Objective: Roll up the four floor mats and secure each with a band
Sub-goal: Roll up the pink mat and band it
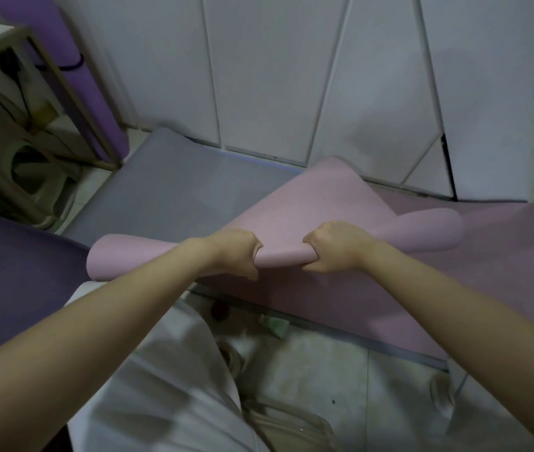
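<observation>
1. At the far left, a dark purple mat [14, 272] is lying flat on the floor, its rounded corner reaching toward the left end of the pink roll.
2. Above it, a rolled purple mat [96, 102] is leaning upright in the corner with a black band [78, 62] circling it. A wooden frame [60, 78] is standing in front of it, and a pale plastic stool [40, 187] is sitting beneath that frame.
3. A grey mat [168, 190] is lying flat between the dark purple mat and the pink one, its far edge meeting the foot of the white cabinet doors [275, 76].
4. The left hand [236, 252] is gripping the rolled part of the pink mat [308, 203]. Its fingers are curling over the roll close together with the thumb tucking underneath, and the fingertips are hidden.
5. The pink mat is sitting partly rolled in the middle of the view. The roll is running left to right, its left end overlapping the grey mat, a loose corner is lifting toward the doors, and the unrolled stretch is spreading flat to the right.
6. The right hand [334, 246] is clamping the same roll just beside the left hand, fingers wrapping round it and pressing together.
7. Nearer the person, the tiled floor [340, 386] is showing, with a small green object [275, 324] lying beside the pink mat's near edge.
</observation>
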`<state>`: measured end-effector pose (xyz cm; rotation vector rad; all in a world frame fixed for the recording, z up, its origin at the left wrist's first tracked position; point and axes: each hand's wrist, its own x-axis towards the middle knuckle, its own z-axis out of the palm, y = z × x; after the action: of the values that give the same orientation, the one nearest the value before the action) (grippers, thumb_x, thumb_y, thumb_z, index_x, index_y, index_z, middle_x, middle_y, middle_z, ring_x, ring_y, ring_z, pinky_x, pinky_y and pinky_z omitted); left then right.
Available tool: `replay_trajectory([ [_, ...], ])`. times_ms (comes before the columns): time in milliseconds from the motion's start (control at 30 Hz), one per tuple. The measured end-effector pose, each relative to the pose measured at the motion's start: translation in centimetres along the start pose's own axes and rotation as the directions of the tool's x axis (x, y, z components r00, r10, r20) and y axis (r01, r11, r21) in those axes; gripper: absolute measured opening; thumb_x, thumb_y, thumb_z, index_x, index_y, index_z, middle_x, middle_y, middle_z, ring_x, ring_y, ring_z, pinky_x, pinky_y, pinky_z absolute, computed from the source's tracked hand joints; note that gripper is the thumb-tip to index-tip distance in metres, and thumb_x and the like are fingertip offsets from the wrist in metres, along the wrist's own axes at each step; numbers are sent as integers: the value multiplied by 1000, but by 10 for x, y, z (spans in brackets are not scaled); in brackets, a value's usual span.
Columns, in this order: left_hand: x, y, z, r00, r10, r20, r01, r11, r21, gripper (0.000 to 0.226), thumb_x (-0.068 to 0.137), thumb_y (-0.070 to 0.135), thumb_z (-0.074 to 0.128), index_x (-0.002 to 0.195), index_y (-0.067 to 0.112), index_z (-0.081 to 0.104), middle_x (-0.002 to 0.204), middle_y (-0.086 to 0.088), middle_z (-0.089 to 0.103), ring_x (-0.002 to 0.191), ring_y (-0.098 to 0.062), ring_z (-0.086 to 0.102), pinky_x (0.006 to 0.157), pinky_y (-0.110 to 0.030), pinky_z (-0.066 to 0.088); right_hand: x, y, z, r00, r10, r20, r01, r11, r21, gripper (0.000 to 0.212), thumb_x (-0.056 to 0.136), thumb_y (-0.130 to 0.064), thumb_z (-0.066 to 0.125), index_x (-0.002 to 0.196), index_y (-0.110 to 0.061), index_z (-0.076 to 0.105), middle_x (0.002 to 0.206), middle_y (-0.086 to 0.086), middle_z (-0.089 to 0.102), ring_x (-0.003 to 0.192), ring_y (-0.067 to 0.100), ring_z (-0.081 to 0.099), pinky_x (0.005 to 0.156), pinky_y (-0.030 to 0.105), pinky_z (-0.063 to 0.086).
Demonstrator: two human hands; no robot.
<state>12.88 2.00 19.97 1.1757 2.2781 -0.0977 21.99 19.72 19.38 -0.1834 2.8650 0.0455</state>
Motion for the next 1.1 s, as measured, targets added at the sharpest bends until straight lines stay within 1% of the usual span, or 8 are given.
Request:
replay_trajectory([
  [200, 6, 4, 10, 978, 10, 209, 16, 992, -124, 43, 76, 33, 76, 112, 15, 60, 106, -2, 60, 94, -23, 55, 77, -26, 41, -7, -4, 10, 989, -27, 145, 13, 995, 95, 30, 81, -37, 63, 90, -9, 67, 93, 15, 69, 90, 30, 63, 69, 29, 43],
  [333, 4, 21, 28, 983, 75, -165, -43, 980, 193, 56, 80, 44, 68, 122, 16, 43, 122, -7, 47, 114, -27, 47, 89, -36, 37, -4, -4, 8, 988, -37, 147, 15, 990, 142, 26, 81, -34, 63, 89, -9, 67, 90, 15, 69, 87, 30, 62, 63, 26, 36],
  [467, 4, 42, 44, 939, 74, -336, -36, 993, 116, 40, 88, 36, 60, 116, 12, 43, 119, -8, 54, 108, -31, 54, 77, -38, 39, -6, -6, 2, 990, -86, 109, 76, 993, 93, 28, 82, -36, 61, 97, -12, 67, 94, 12, 69, 89, 29, 62, 63, 25, 32],
  [633, 15, 36, 34, 952, 12, -305, -18, 1000, -14, 25, 86, 23, 57, 109, 14, 55, 113, -10, 62, 102, -31, 58, 72, -33, 39, -17, -2, 13, 984, -37, -173, 28, 998, -54, 39, 78, -43, 65, 103, -14, 57, 97, 9, 66, 92, 30, 59, 63, 31, 33],
  [733, 21, 33, 27, 974, 1, -228, -35, 989, -145, 30, 77, 19, 66, 106, 12, 62, 109, -11, 65, 98, -30, 59, 71, -28, 39, -26, 2, 24, 955, 9, -295, -57, 987, -153, 57, 44, -40, 88, 83, -12, 58, 77, 7, 58, 69, 27, 57, 59, 33, 37],
  [833, 22, 30, 23, 998, 13, -63, -27, 973, -229, 36, 73, 19, 74, 106, 10, 64, 101, -10, 64, 95, -28, 59, 69, -24, 39, -32, 11, 34, 959, 37, -282, -73, 990, -120, 62, 34, -40, 92, 78, -14, 57, 70, 4, 57, 61, 25, 58, 55, 30, 39],
  [967, 20, 30, 26, 974, 42, 221, 25, 957, -290, 46, 73, 24, 77, 114, 13, 61, 103, -3, 59, 93, -23, 57, 80, -26, 44, -36, 12, 34, 994, -35, -108, 27, 997, -76, 45, 75, -45, 72, 103, -14, 56, 100, 5, 67, 90, 29, 64, 61, 30, 33],
  [1100, 15, 33, 37, 1000, -12, 25, 14, 994, -105, 45, 76, 32, 73, 114, 13, 56, 114, -9, 62, 103, -28, 58, 76, -28, 41, -31, 12, 31, 999, -42, 35, 44, 998, -54, 36, 87, -42, 56, 112, -16, 54, 112, 7, 65, 102, 30, 60, 74, 33, 39],
])
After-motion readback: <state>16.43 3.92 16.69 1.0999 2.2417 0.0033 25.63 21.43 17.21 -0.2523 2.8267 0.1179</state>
